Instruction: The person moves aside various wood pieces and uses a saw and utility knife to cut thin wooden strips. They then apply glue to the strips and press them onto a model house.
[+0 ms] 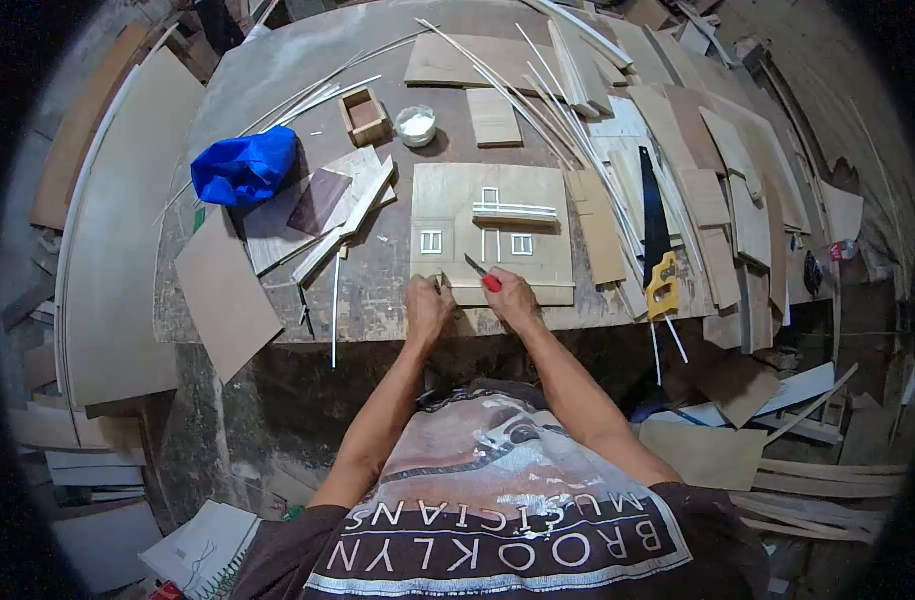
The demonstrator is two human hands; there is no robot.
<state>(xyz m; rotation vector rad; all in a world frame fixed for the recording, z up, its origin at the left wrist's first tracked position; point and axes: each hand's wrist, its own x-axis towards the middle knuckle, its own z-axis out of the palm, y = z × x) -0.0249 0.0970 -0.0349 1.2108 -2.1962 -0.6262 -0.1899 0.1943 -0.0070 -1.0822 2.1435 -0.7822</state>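
Observation:
A square wooden panel (544, 190) lies at the table's front edge, with small white window frames (432, 242) and a ledge-like wooden strip (516, 216) on it. My right hand (513, 300) is closed around a knife with a red handle (492, 283), its blade pointing up and left over the panel. At the panel's lower left corner is my left hand (430, 305), fingers pinched together; what they hold is too small to name. A thin strip (548, 286) runs along the panel's lower edge between and beyond my hands.
Left on the table (378, 300) are a blue bag (244, 168), wood scraps and thin sticks. Beyond the panel stand a small wooden box (365, 116) and a cup of white material (416, 126). To the right lie a yellow-handled saw (662, 285) and stacked boards (713, 200).

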